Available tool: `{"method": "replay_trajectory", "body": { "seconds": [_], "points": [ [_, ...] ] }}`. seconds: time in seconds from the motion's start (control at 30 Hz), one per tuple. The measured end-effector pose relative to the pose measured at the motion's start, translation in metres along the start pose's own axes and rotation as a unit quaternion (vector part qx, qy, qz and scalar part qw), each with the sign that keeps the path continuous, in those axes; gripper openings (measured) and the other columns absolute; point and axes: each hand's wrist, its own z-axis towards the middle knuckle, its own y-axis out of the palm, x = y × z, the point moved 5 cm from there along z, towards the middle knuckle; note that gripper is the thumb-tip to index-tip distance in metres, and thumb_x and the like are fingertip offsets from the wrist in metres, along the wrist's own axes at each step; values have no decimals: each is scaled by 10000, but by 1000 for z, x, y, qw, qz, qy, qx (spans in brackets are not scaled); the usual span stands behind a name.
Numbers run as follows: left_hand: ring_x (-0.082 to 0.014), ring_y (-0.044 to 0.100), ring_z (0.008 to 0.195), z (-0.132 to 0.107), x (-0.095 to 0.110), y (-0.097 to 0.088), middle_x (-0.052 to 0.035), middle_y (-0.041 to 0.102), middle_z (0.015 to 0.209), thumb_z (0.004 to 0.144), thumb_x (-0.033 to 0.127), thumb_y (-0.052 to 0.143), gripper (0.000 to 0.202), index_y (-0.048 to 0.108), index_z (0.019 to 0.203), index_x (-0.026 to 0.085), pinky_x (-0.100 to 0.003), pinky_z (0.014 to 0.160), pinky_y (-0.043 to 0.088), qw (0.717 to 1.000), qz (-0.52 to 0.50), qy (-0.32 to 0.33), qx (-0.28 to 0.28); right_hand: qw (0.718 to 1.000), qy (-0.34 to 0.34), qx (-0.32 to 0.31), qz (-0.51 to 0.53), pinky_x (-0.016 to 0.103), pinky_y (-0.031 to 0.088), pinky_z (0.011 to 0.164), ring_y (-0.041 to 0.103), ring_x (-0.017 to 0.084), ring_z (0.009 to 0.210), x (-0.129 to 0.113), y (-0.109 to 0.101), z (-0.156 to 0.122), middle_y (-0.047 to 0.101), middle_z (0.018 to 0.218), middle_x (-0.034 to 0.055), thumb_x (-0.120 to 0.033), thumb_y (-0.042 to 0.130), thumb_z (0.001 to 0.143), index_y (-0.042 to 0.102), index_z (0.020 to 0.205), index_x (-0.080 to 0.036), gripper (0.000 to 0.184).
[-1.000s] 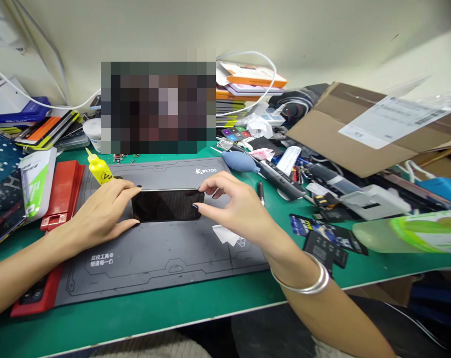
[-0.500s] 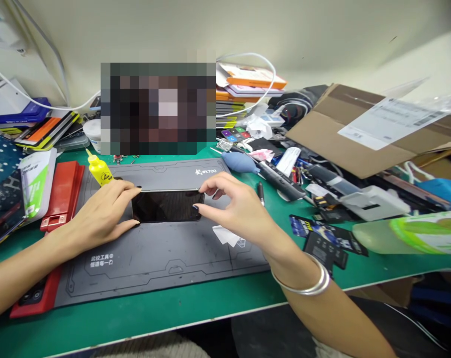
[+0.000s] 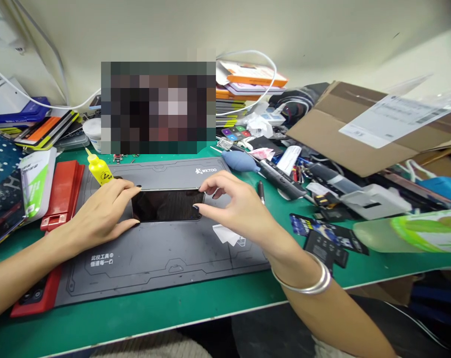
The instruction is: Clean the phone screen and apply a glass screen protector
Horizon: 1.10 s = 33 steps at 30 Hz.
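A black smartphone (image 3: pixel 167 205) lies lengthwise across the grey work mat (image 3: pixel 146 263), its dark glossy screen facing up. My left hand (image 3: pixel 102 206) grips its left end, thumb at the near edge and fingers at the far edge. At the other end, my right hand (image 3: pixel 234 206) holds the right corner area, with the thumb on the near side of the screen and the index finger at the far corner. A small white paper piece (image 3: pixel 227 234) rests on the mat below my right hand. Behind my left hand stands a yellow dropper bottle (image 3: pixel 98 169).
On the left is a red clamp-like fixture (image 3: pixel 63 194) with a phone in its lower part. To the right lie a blue air blower (image 3: pixel 240 161), a black pen (image 3: pixel 261 192), phone batteries (image 3: pixel 320 248), a drink bottle (image 3: pixel 411 232) and a cardboard box (image 3: pixel 329 132). A blurred patch covers the back.
Almost nothing differs. Both hands keep the same hold on the smartphone, which stays in place; the view has shifted very slightly.
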Motion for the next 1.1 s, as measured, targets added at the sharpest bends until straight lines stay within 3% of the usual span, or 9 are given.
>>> {"method": "replay_trajectory", "body": {
  "seconds": [0.83,1.1],
  "points": [
    [-336,589,1077,0,-1,2,-225,572,1189,948,290,600,432,460,1289,64,-511,898,570,1000,-6,-5,-1,1000,15,-9,3,327,543,714,622,183,773,-4,-3,0,669,830,19,-239,697,755,631,843,-225,111],
    [-342,600,1088,-2,-4,3,-219,586,1203,928,283,622,450,481,1307,84,-518,906,560,999,-33,-19,0,997,-58,-4,-51,362,559,793,653,211,881,-7,-1,-2,689,948,60,-219,714,788,659,974,-199,195]
  ]
}}
